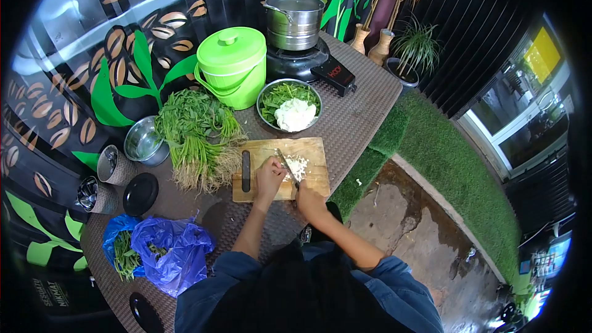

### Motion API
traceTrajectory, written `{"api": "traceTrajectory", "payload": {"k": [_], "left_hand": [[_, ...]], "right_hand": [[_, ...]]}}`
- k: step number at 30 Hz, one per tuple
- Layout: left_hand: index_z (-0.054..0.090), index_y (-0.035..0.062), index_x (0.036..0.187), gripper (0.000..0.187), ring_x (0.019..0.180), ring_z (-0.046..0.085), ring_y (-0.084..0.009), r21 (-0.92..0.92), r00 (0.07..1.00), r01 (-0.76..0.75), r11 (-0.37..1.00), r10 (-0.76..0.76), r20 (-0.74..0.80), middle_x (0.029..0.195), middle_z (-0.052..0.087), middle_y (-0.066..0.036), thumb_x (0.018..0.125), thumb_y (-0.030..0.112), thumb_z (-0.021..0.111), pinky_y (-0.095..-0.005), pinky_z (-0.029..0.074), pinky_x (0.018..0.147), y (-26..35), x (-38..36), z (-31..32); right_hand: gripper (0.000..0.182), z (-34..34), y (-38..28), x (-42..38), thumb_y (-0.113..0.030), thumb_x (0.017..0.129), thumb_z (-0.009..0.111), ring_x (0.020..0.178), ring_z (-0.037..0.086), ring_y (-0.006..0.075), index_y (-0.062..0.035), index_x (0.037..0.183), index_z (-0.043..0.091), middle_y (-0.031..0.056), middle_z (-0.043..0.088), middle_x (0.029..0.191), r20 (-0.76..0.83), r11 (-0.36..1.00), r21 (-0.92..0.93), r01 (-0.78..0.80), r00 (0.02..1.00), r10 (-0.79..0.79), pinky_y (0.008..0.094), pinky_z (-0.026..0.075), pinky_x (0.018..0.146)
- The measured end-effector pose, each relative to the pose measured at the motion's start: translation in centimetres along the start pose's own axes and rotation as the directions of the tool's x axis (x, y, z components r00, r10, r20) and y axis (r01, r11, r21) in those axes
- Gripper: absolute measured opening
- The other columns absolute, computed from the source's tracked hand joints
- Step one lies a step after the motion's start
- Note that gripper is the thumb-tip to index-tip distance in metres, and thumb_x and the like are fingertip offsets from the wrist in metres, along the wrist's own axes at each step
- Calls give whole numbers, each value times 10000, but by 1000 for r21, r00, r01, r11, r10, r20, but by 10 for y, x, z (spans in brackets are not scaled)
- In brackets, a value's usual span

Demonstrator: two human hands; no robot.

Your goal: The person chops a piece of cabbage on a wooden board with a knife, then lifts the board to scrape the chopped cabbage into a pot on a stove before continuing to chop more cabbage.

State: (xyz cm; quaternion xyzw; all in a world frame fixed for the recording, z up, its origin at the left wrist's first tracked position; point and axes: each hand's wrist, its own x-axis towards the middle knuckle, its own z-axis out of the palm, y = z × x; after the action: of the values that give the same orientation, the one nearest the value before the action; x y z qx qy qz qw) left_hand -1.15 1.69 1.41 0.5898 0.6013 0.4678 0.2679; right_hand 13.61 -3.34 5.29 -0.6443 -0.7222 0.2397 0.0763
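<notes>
A wooden cutting board (314,188) lies on the table in front of me. My right hand (310,202) is closed round the handle of a knife (287,165), whose blade points away across the board. Small white chopped pieces (297,165) are gathered beside the blade. My left hand (270,177) rests on the board left of the knife, its fingers curled and pressed together near the blade. Whatever those fingers hold is too small to make out. Behind the board stands a metal bowl (259,113) with green leaves (277,95) and a white heap (295,115).
A bundle of leafy greens with roots (200,129) lies left of the board. Beyond are a green lidded bucket (231,65), a steel pot (295,24) on a stove (296,61), and a small metal bowl (147,142). Blue plastic bags (176,253) sit at the near left.
</notes>
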Motion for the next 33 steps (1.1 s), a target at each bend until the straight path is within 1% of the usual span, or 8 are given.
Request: {"api": "traceTrajectory", "payload": {"k": [11,13,16,17,19,22,24,33], "left_hand": [[590,27,844,136,685,676,-227,-42,999,-21,999,23,47,714,657,-117,767,38,702,-319,506,613,-2,4,-6],[623,3,957,201,773,659,-143,-120,982,52,991,-29,186,879,684,-98,774,20,705,-272,519,716,-7,5,-12],[666,-4,1014,258,797,658,-171,-160,928,154,975,-87,364,966,675,-107,764,26,725,-281,519,703,-12,5,-28],[666,-4,1014,258,797,658,-171,-157,926,156,975,-90,366,966,675,-107,764,26,725,-281,519,703,-13,2,-27],[707,26,959,247,737,668,-243,-25,978,-176,984,177,114,795,672,-149,727,88,767,-304,516,674,-15,-4,-19],[728,31,879,214,714,661,-247,79,996,-36,996,30,80,809,676,-151,695,119,792,-316,514,666,-7,-15,-12],[730,33,854,188,710,662,-250,74,998,-33,997,29,58,812,679,-154,700,124,787,-320,514,660,-4,-17,-9],[732,41,839,129,704,667,-249,103,994,17,995,-28,110,784,681,-159,746,130,737,-326,515,647,-3,-9,-9]], "right_hand": [[235,4,7,-1,-192,917,447,763,665,416,29,995,471,257,660,801,-13,1000,13,15,1000,-15,494,529,688],[241,10,5,-4,-196,919,449,782,663,420,32,995,474,264,658,818,-12,1000,10,-3,1000,4,497,526,701],[246,2,4,2,-196,918,457,807,661,423,34,1003,476,276,656,840,10,1000,13,-11,1000,11,501,523,718],[246,-5,5,5,-192,914,463,814,661,423,33,1013,475,280,655,845,25,1000,19,-7,1000,6,501,523,722],[268,-14,12,8,-212,915,470,811,663,422,30,1030,471,281,654,842,27,1000,15,23,999,-23,501,524,719],[268,-15,12,6,-203,904,478,788,668,416,28,1041,468,274,657,826,16,995,3,98,995,-98,502,526,705],[238,-3,4,-3,-164,890,484,785,670,414,27,1031,462,266,660,816,4,1000,6,-10,1000,10,502,527,710],[249,-2,11,14,-170,889,471,739,656,437,31,1033,449,284,646,766,-24,997,-13,79,997,-79,512,520,690]]}}
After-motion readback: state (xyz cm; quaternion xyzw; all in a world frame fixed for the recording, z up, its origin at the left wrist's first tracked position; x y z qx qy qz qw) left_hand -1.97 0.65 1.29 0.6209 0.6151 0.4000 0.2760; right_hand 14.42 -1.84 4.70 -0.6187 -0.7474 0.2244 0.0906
